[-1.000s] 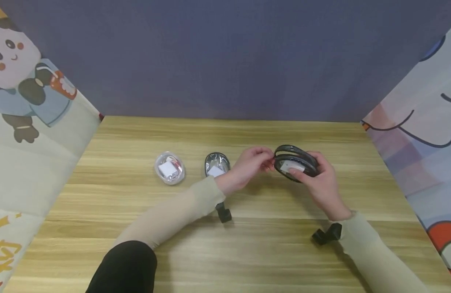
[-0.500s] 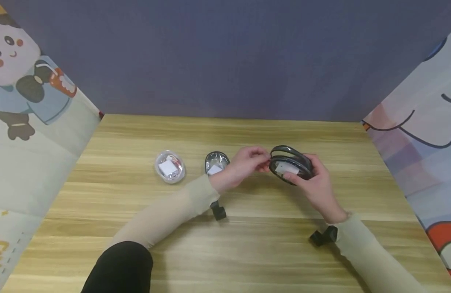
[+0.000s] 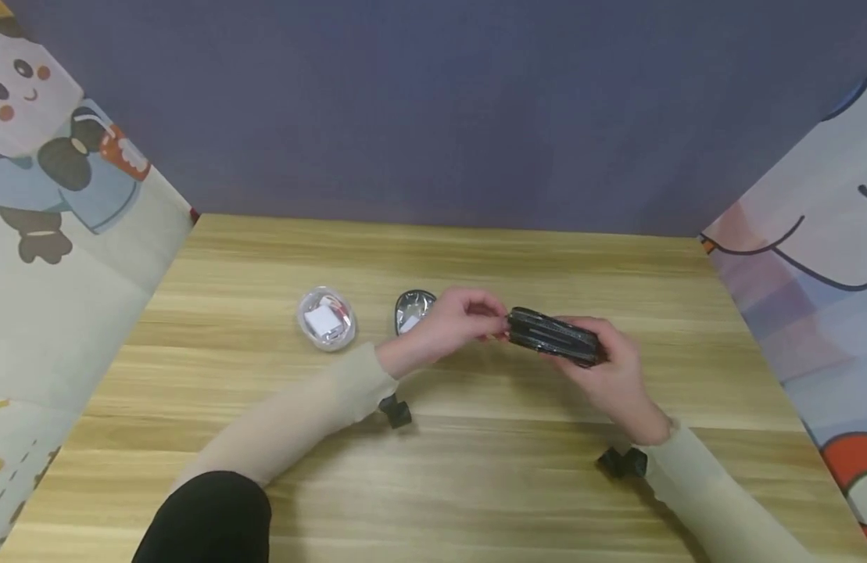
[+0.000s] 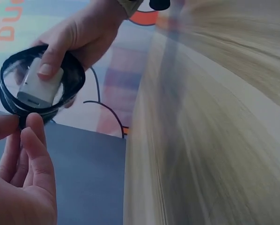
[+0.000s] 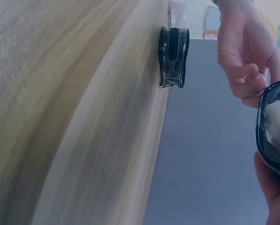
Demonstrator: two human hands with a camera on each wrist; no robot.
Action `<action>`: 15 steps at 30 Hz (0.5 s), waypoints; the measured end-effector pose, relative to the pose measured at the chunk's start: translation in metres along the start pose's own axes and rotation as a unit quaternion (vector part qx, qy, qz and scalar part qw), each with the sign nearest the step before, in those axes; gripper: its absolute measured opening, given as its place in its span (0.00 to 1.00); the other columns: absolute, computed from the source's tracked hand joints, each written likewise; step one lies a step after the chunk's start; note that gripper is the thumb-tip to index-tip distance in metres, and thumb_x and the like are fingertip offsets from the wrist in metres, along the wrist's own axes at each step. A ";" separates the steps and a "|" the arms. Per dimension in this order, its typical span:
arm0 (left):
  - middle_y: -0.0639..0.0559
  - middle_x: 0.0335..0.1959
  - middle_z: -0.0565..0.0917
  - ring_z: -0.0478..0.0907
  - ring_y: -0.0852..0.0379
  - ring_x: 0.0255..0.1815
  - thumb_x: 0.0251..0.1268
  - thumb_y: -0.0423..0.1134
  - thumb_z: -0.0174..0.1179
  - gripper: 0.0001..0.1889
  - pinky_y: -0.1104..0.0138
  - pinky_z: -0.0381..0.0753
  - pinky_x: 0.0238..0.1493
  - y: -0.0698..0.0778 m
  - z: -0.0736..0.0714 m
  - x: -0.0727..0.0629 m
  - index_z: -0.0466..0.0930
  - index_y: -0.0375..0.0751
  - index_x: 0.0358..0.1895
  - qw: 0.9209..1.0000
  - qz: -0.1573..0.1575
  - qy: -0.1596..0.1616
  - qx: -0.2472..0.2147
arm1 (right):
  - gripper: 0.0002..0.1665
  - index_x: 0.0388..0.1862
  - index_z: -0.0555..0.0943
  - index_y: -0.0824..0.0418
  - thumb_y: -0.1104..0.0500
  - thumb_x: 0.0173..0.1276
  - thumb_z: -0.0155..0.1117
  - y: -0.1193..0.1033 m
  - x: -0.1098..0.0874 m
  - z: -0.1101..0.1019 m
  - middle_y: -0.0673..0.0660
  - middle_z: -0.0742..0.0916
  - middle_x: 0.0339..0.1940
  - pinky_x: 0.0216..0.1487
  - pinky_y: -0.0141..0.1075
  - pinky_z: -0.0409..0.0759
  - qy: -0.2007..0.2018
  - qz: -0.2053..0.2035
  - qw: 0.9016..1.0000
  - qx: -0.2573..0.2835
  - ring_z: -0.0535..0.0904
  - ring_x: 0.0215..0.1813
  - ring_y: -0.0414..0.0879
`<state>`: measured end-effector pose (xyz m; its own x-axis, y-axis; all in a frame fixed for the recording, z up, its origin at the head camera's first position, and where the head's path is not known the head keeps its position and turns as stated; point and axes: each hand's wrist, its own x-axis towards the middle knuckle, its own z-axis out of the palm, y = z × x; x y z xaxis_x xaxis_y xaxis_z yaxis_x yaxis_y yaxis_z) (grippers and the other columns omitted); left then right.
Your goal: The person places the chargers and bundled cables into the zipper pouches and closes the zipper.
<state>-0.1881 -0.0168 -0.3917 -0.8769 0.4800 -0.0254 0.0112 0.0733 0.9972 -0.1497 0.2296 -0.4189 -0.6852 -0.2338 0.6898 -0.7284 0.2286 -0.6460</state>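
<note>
My right hand point(image 3: 609, 367) grips a clear oval zip pouch point(image 3: 554, 336) with black edging, held above the table and turned edge-on in the head view. Inside the pouch lies a white charger plug point(image 4: 39, 86), with the right thumb over it in the left wrist view. My left hand point(image 3: 461, 319) pinches a small dark zipper pull point(image 4: 22, 122) at the pouch's rim between thumb and forefinger. The right wrist view shows part of the held pouch point(image 5: 266, 129) at its right edge, with the left hand point(image 5: 247, 61) beside it.
On the wooden table point(image 3: 475, 485), a similar black-edged pouch point(image 3: 413, 306) lies partly hidden behind the left hand. Left of it is a white-edged clear pouch point(image 3: 326, 319) with a white plug and cable. A grey-blue panel point(image 3: 433, 109) stands behind the table.
The right hand has tilted the pouch from showing its face to edge-on, and its two rims have come together. Both hands have shifted slightly left.
</note>
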 end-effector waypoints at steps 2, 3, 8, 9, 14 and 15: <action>0.46 0.39 0.87 0.85 0.51 0.38 0.63 0.28 0.65 0.07 0.53 0.85 0.48 0.001 -0.001 -0.004 0.82 0.32 0.43 1.000 0.007 0.009 0.001 | 0.27 0.45 0.82 0.73 0.51 0.60 0.76 -0.002 0.001 0.001 0.58 0.89 0.48 0.55 0.29 0.80 -0.014 -0.041 0.999 -0.018 0.84 0.53 0.40; 0.45 0.39 0.86 0.85 0.53 0.38 0.62 0.27 0.65 0.07 0.55 0.86 0.47 0.001 -0.002 -0.006 0.82 0.31 0.43 1.000 0.009 0.012 -0.002 | 0.29 0.45 0.82 0.73 0.47 0.62 0.74 -0.004 0.001 0.002 0.61 0.88 0.48 0.56 0.30 0.80 -0.019 -0.059 0.998 -0.025 0.83 0.54 0.41; 0.42 0.42 0.86 0.85 0.53 0.39 0.61 0.26 0.64 0.09 0.57 0.86 0.45 0.004 -0.002 -0.013 0.81 0.28 0.45 0.999 0.017 0.010 -0.028 | 0.24 0.40 0.83 0.71 0.47 0.69 0.67 -0.014 0.004 0.008 0.65 0.89 0.44 0.59 0.31 0.78 -0.010 -0.151 0.986 -0.067 0.83 0.56 0.41; 0.42 0.42 0.86 0.85 0.53 0.39 0.61 0.26 0.64 0.10 0.58 0.86 0.45 0.005 -0.002 -0.015 0.81 0.28 0.45 0.999 0.018 0.009 -0.026 | 0.22 0.39 0.83 0.71 0.49 0.70 0.67 -0.016 0.006 0.010 0.65 0.89 0.43 0.59 0.32 0.79 -0.002 -0.174 0.982 -0.070 0.84 0.54 0.43; 0.44 0.42 0.87 0.85 0.53 0.39 0.61 0.27 0.65 0.10 0.59 0.87 0.44 0.009 -0.004 -0.023 0.83 0.30 0.46 1.000 0.023 0.003 0.000 | 0.13 0.35 0.82 0.70 0.58 0.71 0.65 -0.028 0.012 0.016 0.66 0.89 0.39 0.57 0.36 0.81 0.027 -0.286 0.955 -0.076 0.87 0.47 0.54; 0.45 0.41 0.87 0.85 0.53 0.39 0.61 0.27 0.65 0.10 0.59 0.87 0.43 0.010 -0.005 -0.025 0.83 0.31 0.46 1.000 0.025 -0.004 0.011 | 0.11 0.35 0.82 0.70 0.60 0.71 0.64 -0.030 0.013 0.017 0.67 0.89 0.39 0.56 0.37 0.82 0.027 -0.303 0.950 -0.068 0.87 0.46 0.56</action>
<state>-0.1682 -0.0327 -0.3810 -0.8706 0.4913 0.0242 0.0656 0.0671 0.9956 -0.1372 0.2037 -0.3960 -0.1362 -0.3129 0.9400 -0.9788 0.1893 -0.0788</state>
